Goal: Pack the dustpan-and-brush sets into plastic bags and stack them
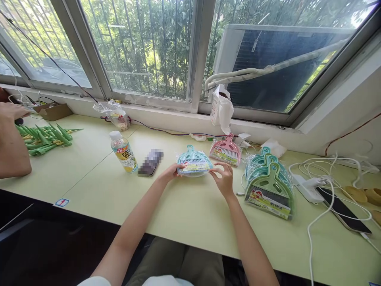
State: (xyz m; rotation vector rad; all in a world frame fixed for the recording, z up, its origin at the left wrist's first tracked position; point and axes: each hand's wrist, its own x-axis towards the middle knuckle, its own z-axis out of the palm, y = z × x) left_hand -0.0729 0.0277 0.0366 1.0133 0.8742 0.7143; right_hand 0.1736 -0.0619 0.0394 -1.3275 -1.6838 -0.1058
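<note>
A blue dustpan and brush set (194, 162) in clear wrapping lies in front of me, its handle pointing toward the window. My left hand (172, 172) pinches its left corner. At its right corner, the thumb and fingers of my right hand (224, 177) close on the wrapping edge. Just beyond my right hand is a pink dustpan and brush set (226, 150), also wrapped. To the right stands an overlapping pile of wrapped sets, with a green dustpan and brush set (270, 190) in front and blue ones behind it.
Left of my hands are a phone (151, 162) and a drink bottle (124, 152). Green pointed pieces (47, 139) lie near another person's arm (13, 147). White cables (315, 222), a power strip (309, 188) and a black phone (342, 210) occupy the right side.
</note>
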